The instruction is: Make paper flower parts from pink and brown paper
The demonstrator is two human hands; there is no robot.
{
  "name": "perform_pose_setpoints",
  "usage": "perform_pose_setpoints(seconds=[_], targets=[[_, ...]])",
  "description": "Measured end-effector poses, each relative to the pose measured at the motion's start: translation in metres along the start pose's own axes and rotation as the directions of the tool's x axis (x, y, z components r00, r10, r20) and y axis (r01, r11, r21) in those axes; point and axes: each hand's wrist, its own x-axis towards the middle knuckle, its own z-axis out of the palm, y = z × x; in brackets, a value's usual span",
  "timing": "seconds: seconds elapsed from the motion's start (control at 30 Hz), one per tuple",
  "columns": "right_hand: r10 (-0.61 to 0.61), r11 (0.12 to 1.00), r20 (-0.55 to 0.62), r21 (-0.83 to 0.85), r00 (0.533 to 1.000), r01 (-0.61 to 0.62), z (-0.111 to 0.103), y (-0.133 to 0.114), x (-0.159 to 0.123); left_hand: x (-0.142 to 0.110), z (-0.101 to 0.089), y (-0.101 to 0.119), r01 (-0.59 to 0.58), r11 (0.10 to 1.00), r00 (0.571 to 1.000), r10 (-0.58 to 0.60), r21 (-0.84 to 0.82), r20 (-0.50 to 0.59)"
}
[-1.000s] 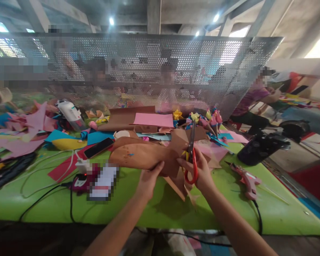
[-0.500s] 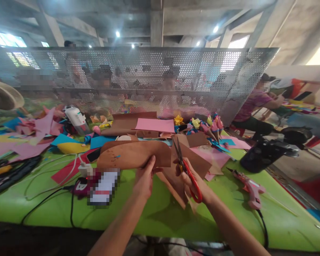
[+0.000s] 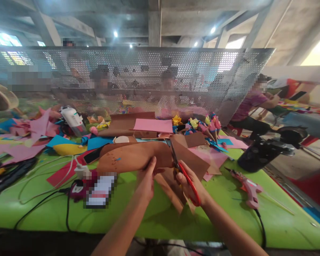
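Observation:
My left hand pinches the lower edge of a curled sheet of brown paper, thumb on top. The sheet is held above the table and carries a few small marks and a blue speck. My right hand is closed round the red handles of a pair of scissors. Their blades point up and away, at the right edge of the brown sheet; whether they are cutting into it I cannot tell. Below and behind the hands lie more brown paper pieces.
On the green table are a pink glue gun at right, a dark cylindrical container, a phone and cables at left, and coloured paper with paper flowers at the back. A perforated metal screen stands behind; a person sits at far right.
The scissor blades have come against the sheet's right edge and look closer together. My left hand still grips the brown paper. The whole view has shifted slightly.

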Motion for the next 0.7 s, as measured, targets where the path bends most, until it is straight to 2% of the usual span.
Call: perform_pose_setpoints(seconds=[0.1,0.5,0.7], targets=[[-0.003,1.000,0.053,0.030,0.999,0.002,0.0004,0.0018,0.0002,0.0006,0.0001,-0.0010,0.009,1.000,1.000,-0.009,-0.007,-0.014],[0.023,0.999,-0.015,0.048,1.000,-0.022,0.0064,-0.0032,-0.0008,-0.0057,0.0037,-0.0020,0.066,0.997,0.998,-0.067,-0.049,-0.010],[0.030,0.999,-0.014,0.039,0.999,-0.029,0.0039,-0.0040,-0.0012,-0.0044,0.0034,-0.0031,0.081,0.996,0.997,-0.082,-0.043,-0.015]])
